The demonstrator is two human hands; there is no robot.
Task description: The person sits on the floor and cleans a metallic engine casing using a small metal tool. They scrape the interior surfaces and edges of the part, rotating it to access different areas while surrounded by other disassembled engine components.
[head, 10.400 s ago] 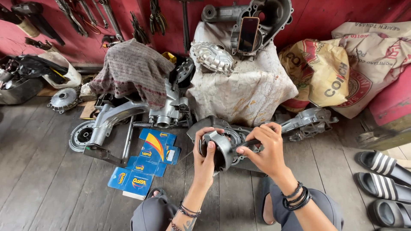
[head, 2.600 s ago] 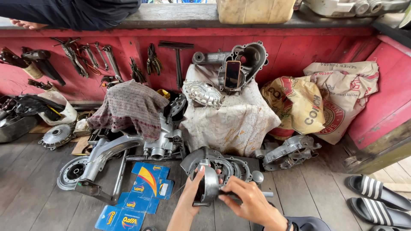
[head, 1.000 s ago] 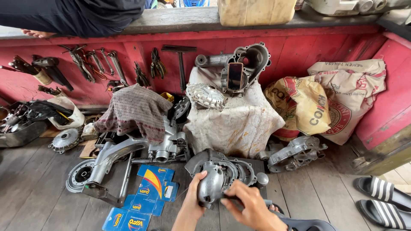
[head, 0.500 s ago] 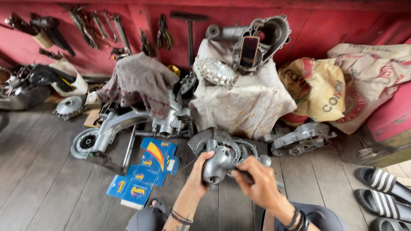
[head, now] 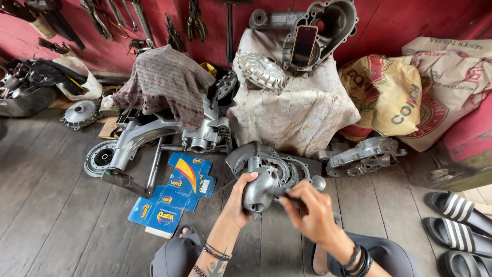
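My left hand (head: 237, 197) grips a rounded grey metal engine cover (head: 260, 187) and holds it up over the floor, its domed outside toward me. My right hand (head: 311, 210) is closed around a thin dark tool (head: 293, 197) whose tip meets the cover's right edge. Just behind the cover lies a grey engine crankcase half (head: 287, 166) on the wooden floor. My knees show at the bottom edge.
Blue and yellow parts boxes (head: 177, 192) lie left of my hands. An engine block under a striped cloth (head: 164, 84) sits beyond. A phone (head: 303, 46) leans in a casing on a cloth-draped stand (head: 292, 113). Sacks (head: 410, 87) and striped sandals (head: 458, 215) are at right; tools hang on the red wall.
The cover has turned in my left hand from its hollow side to its domed side. The view tipped downward, and my right hand stayed at the cover's right edge.
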